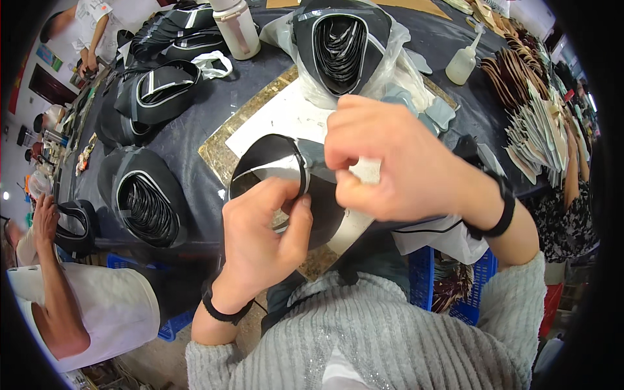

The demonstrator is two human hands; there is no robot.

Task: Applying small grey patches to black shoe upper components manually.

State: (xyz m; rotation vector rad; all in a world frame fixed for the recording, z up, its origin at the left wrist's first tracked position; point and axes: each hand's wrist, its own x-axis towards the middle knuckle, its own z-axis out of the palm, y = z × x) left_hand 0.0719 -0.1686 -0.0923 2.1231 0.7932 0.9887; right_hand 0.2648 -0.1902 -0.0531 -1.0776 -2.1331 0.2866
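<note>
At the centre of the frame, a curved black leather-like piece with a pale stripe (pixel 273 166) is lying over a white sheet (pixel 286 117). Both the left hand (pixel 263 237) and right hand (pixel 390 159) are pinching its edge with closed fingers. Stacked black pieces (pixel 148 208) are sitting at left.

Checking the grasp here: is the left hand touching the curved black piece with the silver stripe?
Touching. The head view shows the left hand with thumb and fingers pinched on the rim of the curved black piece.
</note>
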